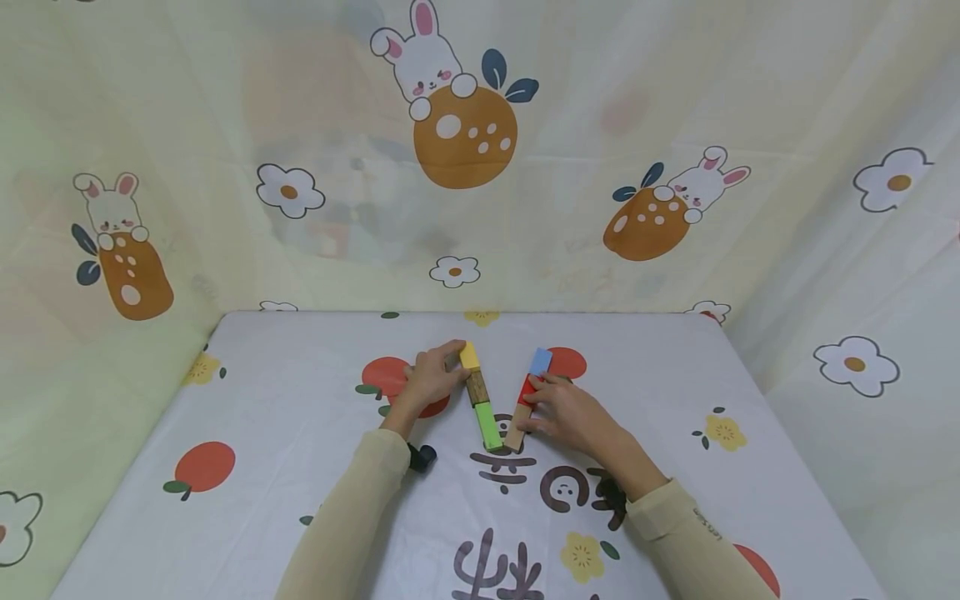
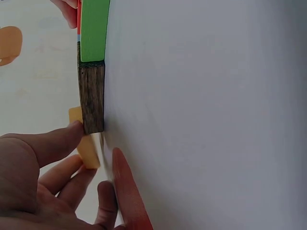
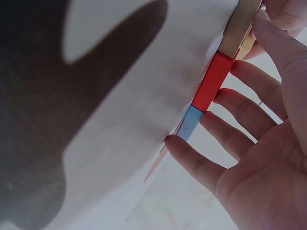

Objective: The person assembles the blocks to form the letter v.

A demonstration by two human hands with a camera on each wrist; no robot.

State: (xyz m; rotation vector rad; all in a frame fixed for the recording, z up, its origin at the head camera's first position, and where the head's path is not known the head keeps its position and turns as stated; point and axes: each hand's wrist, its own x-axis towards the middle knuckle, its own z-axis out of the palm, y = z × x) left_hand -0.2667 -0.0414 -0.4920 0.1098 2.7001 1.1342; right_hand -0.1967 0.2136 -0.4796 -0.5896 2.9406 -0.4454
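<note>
Two rows of small blocks form a V on the tabletop in the head view. Its left arm has a yellow block (image 1: 469, 356) at the far end, a dark brown block (image 1: 477, 387) and a green block (image 1: 488, 427). My left hand (image 1: 433, 377) pinches the yellow block between thumb and fingers, the thumb right by the brown one. A blue block (image 1: 541, 361), a red block (image 1: 527, 390) and a light wooden block (image 1: 517, 428) make the right arm. My right hand (image 3: 261, 139) lies along that row's outer side, fingers extended, fingertips at the red block and thumb at the wooden one.
A white cloth (image 1: 285, 500) printed with fruit, flowers and dark drawings covers the table. Behind and at both sides hang pale curtains (image 1: 352, 275) with rabbit prints. A dark strap piece (image 1: 422, 457) sits at the left wrist, another (image 1: 611, 498) at the right.
</note>
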